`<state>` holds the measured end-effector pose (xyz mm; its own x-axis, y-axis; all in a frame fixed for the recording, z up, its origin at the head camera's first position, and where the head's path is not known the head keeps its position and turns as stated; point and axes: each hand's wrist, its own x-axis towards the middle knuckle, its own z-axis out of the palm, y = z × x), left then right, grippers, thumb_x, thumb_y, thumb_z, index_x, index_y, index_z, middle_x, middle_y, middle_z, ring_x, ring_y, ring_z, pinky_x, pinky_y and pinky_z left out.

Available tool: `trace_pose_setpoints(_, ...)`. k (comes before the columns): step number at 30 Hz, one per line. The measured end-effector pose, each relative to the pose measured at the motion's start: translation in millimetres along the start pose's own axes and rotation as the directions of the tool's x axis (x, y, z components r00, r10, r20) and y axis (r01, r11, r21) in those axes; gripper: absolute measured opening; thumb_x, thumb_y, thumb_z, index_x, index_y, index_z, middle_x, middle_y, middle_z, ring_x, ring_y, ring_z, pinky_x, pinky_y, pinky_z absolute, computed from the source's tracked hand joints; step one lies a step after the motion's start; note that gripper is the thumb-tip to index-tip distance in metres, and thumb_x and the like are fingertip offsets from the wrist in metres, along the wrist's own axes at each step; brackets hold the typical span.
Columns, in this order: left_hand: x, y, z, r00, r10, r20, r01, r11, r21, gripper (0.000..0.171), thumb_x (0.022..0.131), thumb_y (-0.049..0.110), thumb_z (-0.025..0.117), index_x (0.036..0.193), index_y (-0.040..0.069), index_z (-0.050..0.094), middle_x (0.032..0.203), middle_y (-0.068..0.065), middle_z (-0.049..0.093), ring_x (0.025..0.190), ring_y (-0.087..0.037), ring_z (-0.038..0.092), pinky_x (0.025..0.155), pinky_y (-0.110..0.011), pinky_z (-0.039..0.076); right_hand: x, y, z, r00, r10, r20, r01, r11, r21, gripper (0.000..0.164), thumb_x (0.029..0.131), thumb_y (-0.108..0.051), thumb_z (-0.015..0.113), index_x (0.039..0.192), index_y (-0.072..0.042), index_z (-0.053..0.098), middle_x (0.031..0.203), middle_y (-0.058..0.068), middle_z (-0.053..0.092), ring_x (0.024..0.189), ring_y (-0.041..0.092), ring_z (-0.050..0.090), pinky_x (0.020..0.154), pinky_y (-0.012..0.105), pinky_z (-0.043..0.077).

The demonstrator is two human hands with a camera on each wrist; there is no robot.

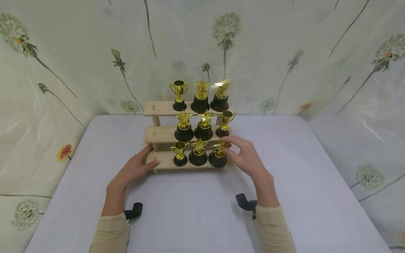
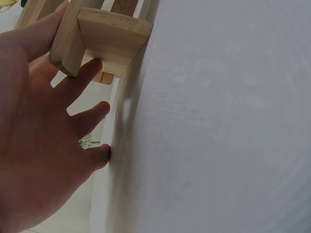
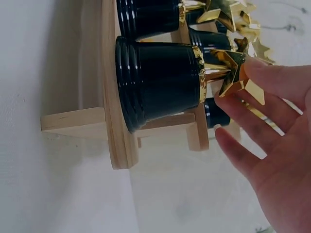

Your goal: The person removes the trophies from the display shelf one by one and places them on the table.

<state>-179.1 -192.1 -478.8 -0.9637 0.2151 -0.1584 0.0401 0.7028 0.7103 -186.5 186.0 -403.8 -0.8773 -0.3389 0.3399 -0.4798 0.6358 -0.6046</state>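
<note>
My left sleeve [image 1: 109, 234] and right sleeve [image 1: 274, 230] lie nearest, in front of the wooden stand [image 1: 159, 134], with a black bracket [image 1: 136, 211] at each cuff reaching inward over the white table [image 1: 193, 207]. The fingers of my left hand [image 1: 134, 169] hold the stand's bottom tier at its left end, thumb at the front and a fingertip behind the board, the others spread apart. The fingers of my right hand [image 1: 248, 154] are narrow, thumb and forefinger pinching the gold star of the end star trophy [image 1: 218, 160], which is at the right end of the stand's bottom tier, its black base apparently resting on the board. As far as I can judge, the setting-out is nearly done: all nine trophies in sight are on the stand, three to a tier, and little seems left beyond straightening this one and letting go. Left of it on the same tier are a second star trophy [image 1: 198, 158], so near that I cannot tell whether the bases touch, and a cup trophy [image 1: 180, 160]. The stand's middle tier carries a pair of stars [image 1: 184, 133] and, at the right, a small cup [image 1: 225, 121]; its top tier has a handled cup [image 1: 179, 89] left of two more stars [image 1: 200, 103]. The small cup is the closest obstacle, just behind my right fingertips, and could easily get knocked. Behind the stand is a flower-patterned backdrop [image 1: 190, 42].
</note>
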Motion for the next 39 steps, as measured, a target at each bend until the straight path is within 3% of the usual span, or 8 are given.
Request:
trace_pose_setpoints(11,1.3,2.6,2.7,1.000,-0.003,0.013,0.003,0.999,-0.035,0.080,0.086,0.058,0.052,0.149,0.028,0.014,0.156,0.002,0.018,0.144,-0.030,0.016,0.114,-0.059,0.012,-1,3,1,1.000,0.026,0.000,-0.026,0.999,-0.018,0.037,0.080,-0.009,0.071,0.114,-0.023,0.063,0.100,-0.008,0.064,0.091,0.006,0.054,0.083,0.031,0.050)
trace_pose_setpoints(17,5.6,-6.6,1.5,1.000,0.009,-0.008,-0.008,1.000,0.030,0.081,0.085,0.064,0.048,0.149,0.029,0.013,0.156,0.002,0.018,0.143,-0.029,0.019,0.114,-0.058,0.012,1,-1,1,1.000,-0.012,0.002,0.012,1.000,-0.025,0.037,0.080,-0.007,0.071,0.114,-0.022,0.063,0.098,-0.007,0.064,0.090,0.007,0.054,0.080,0.030,0.050)
trace_pose_setpoints(26,2.8,-0.2,-2.3,1.000,-0.010,0.007,0.010,1.000,0.007,0.084,0.083,0.065,0.049,0.150,0.027,0.013,0.156,0.000,0.017,0.143,-0.031,0.018,0.114,-0.059,0.011,3,-1,1,1.000,0.005,0.021,-0.005,1.000,-0.014,0.036,0.082,-0.009,0.069,0.114,-0.023,0.062,0.101,-0.008,0.064,0.091,0.007,0.054,0.083,0.031,0.051)
trace_pose_setpoints(39,4.4,-6.7,1.5,1.000,-0.001,0.005,0.001,1.000,0.006,0.083,0.083,0.067,0.048,0.149,0.031,0.012,0.155,0.001,0.020,0.142,-0.031,0.021,0.114,-0.059,0.013,5,8,-5,1.000,-0.006,0.003,0.007,0.999,-0.047,0.032,0.082,-0.007,0.068,0.113,-0.017,0.064,0.102,-0.006,0.065,0.092,0.007,0.057,0.085,0.032,0.051)
